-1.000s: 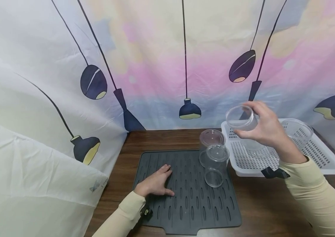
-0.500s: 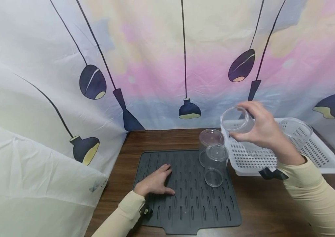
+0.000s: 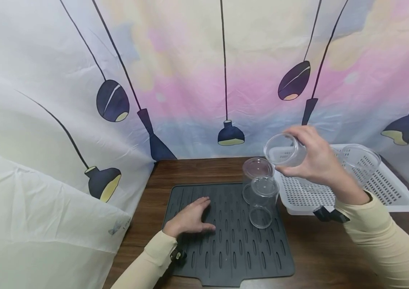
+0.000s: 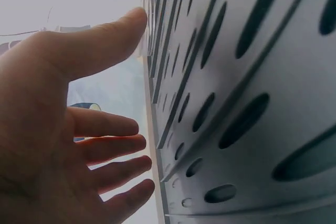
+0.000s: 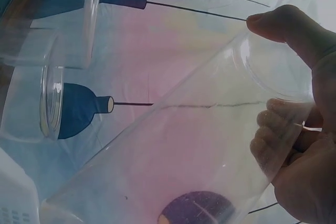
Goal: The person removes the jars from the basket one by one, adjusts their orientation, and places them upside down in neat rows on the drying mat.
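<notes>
Right hand [image 3: 316,160] curls round a transparent plastic cup [image 3: 285,151], left hand [image 3: 190,218] loosely open, holding nothing; a light, steady grip should best clear the cups [image 3: 264,188] just below.

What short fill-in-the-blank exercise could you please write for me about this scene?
The person grips the clear container with the ____ hand.
The number of other containers standing on the mat is ____.
The colour of the basket is ____.
In the head view, the mat lies to the ____ of the basket.
Missing words: right; two; white; left.
</notes>
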`<state>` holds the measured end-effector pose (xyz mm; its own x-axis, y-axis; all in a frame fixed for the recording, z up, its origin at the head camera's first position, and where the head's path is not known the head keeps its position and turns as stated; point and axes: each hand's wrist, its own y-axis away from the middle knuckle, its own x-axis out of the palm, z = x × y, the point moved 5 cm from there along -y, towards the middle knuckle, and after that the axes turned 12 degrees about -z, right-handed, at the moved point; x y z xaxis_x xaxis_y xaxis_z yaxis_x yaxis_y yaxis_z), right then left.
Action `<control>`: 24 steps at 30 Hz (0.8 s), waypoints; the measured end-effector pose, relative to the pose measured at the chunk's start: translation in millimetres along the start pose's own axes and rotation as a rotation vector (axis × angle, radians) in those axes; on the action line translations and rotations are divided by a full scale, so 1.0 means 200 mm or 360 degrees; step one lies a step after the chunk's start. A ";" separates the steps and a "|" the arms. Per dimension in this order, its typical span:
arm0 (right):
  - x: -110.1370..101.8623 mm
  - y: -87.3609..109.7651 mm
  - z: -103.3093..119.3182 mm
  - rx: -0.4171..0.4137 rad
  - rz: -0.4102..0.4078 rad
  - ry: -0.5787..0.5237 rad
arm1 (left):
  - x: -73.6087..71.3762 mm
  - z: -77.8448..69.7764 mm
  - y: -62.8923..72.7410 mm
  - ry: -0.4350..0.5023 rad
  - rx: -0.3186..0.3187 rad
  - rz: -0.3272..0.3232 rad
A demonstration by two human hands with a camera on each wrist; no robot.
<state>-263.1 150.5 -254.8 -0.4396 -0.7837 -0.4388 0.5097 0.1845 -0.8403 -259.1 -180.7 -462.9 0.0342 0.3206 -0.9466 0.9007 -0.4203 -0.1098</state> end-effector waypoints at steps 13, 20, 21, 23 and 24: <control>0.03 0.02 0.06 -0.0045 0.0048 0.0012 | -0.11 -0.07 -0.03 0.0145 -0.0031 -0.0243; 0.04 0.03 0.09 -0.0058 0.0064 0.0047 | -0.20 -0.15 -0.03 0.0242 -0.0043 -0.0358; 0.04 0.03 0.10 -0.0059 0.0067 0.0050 | -0.21 -0.16 -0.03 0.0252 -0.0042 -0.0372; 0.05 0.03 0.10 -0.0072 0.0065 0.0060 | -0.23 -0.17 -0.03 0.0280 -0.0039 -0.0397; 0.05 0.03 0.11 -0.0084 0.0058 0.0059 | -0.24 -0.18 -0.03 0.0295 -0.0034 -0.0409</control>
<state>-247.9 131.7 -257.7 -0.4488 -0.7537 -0.4802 0.4866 0.2445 -0.8387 -249.5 -162.9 -404.9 -0.1192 0.5640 -0.8171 0.8989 -0.2881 -0.3300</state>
